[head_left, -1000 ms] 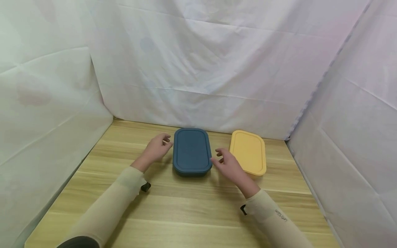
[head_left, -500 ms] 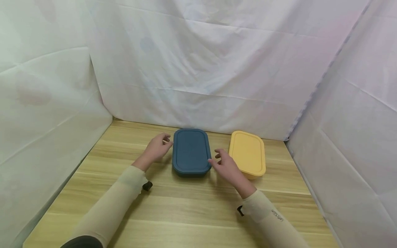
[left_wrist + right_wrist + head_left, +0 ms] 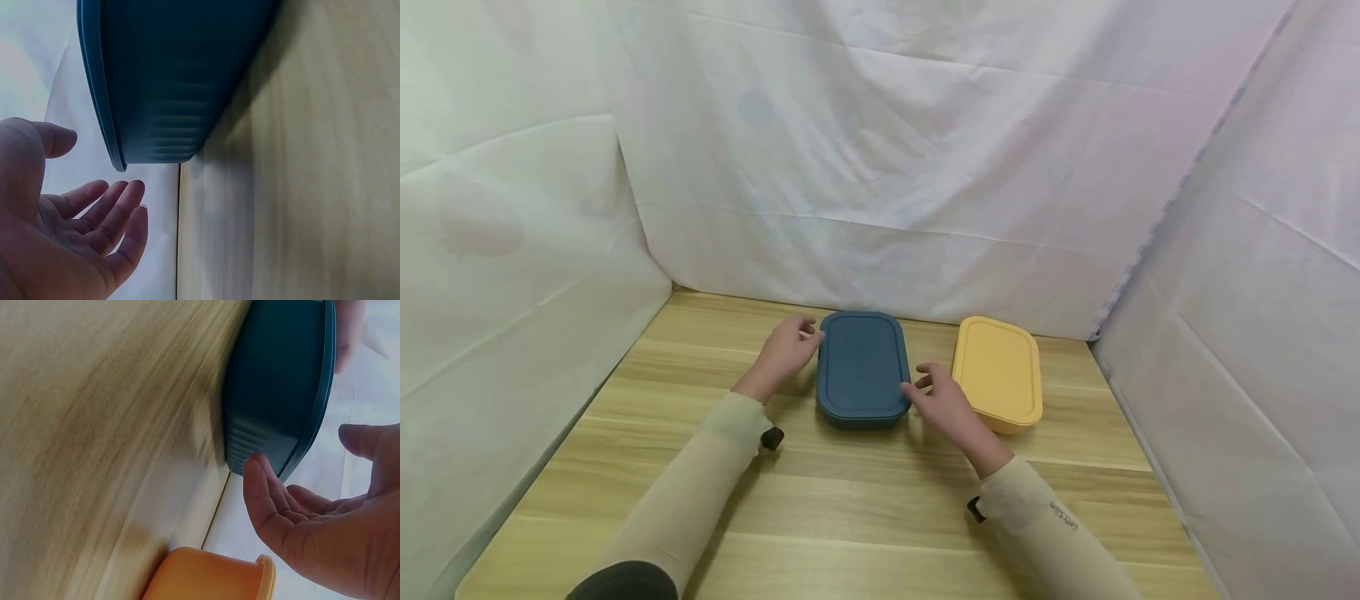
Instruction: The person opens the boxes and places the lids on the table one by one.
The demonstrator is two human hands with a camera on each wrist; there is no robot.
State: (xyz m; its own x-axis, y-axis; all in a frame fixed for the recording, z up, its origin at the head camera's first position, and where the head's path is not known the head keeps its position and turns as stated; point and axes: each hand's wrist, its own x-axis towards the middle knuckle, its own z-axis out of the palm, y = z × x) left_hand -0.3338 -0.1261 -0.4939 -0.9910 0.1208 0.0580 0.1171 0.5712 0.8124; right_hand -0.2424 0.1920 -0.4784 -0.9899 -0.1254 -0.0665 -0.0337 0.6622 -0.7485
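Note:
A dark blue lidded food container (image 3: 864, 367) lies on the table with its long sides running away from me. My left hand (image 3: 784, 350) is at its left side, fingers loosely bent; in the left wrist view a gap shows between these fingers (image 3: 119, 212) and the lid's rim. At the right side, my right hand (image 3: 950, 406) hovers with its thumb by the lid's edge, gripping nothing. Its relaxed fingers (image 3: 265, 500) appear beside the ribbed wall in the right wrist view. Whether they touch it I cannot tell.
To the right of my right hand stands a yellow lidded container (image 3: 1000, 371), close to that hand. Both sit on a wood-grain table (image 3: 850, 517). A white cloth (image 3: 880, 167) hangs behind the table's far edge, with more cloth at both sides.
My left hand has shifted slightly right, closer to the blue container. The right hand has edged left, its thumb now at the lid's edge. Both containers stay in place.

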